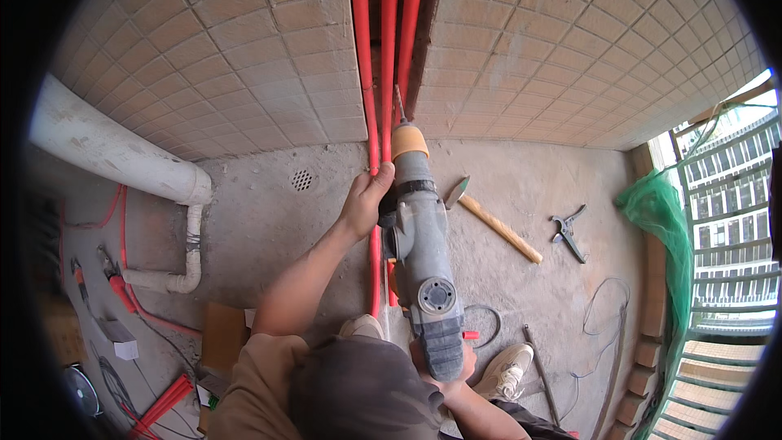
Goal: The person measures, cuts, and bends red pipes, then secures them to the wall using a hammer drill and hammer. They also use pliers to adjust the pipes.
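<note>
A grey rotary hammer drill (423, 236) with a yellow-orange collar points away from me, tilted slightly left. My left hand (364, 204) is closed at its front left side, around what looks like the black side handle; the fingers are partly hidden. My right hand (456, 363) wraps around the rear handle, mostly covered by the drill body. The thin drill bit (400, 104) reaches into the open slot in the tiled wall, among several red pipes (389, 49). These pipes run down the slot and pass close beside my left hand.
On the concrete floor (277, 228) right of the drill lie a wooden-handled hammer (501, 228) and a pipe cutter (568, 233). A white drainpipe (122, 147) stands left. Green netting (672, 236) hangs by the right-hand railing. Cables, a cardboard box (224, 334) and red pipe pieces (167, 403) lie lower left.
</note>
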Motion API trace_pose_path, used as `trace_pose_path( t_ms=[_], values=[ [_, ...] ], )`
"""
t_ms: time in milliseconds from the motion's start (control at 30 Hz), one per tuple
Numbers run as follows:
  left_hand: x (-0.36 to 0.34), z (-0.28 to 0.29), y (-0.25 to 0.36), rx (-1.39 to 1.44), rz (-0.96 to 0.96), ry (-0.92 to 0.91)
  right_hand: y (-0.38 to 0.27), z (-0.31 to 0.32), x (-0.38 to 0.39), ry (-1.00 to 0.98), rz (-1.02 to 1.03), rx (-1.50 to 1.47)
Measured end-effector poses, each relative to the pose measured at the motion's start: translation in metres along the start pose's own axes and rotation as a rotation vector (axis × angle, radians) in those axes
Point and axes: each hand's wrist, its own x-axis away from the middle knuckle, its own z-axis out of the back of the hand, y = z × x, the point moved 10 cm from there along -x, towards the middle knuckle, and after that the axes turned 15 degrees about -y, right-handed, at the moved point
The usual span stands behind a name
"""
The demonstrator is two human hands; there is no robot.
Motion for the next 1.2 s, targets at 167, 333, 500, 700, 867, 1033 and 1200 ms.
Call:
trace_pose_path(
  t_ms=[167,333,500,700,867,1033,1200],
  values=[
    [0.005,-0.023,0.039,-0.046,-0.095,-0.032,0.009,0.035,0.009,0.022,0.08,-0.003],
    [0.011,-0.056,0.189,-0.043,-0.303,0.004,0.035,0.075,-0.017,-0.219,-0.278,0.165],
    [0.012,-0.075,0.311,-0.031,-0.437,-0.054,-0.033,0.144,-0.05,0.033,0.147,0.379],
    [-0.011,-0.065,0.392,0.014,-0.475,0.076,-0.121,0.231,-0.121,0.243,0.428,-0.167],
    [-0.033,-0.072,0.435,-0.033,-0.518,-0.131,-0.127,0.241,-0.156,0.265,0.294,-0.576],
    [-0.037,-0.078,0.46,-0.076,-0.484,-0.107,-0.132,0.259,-0.165,0.286,0.311,-0.543],
    [-0.045,-0.068,0.461,-0.066,-0.477,-0.134,-0.14,0.262,-0.18,0.251,0.262,-0.595]
  ],
)
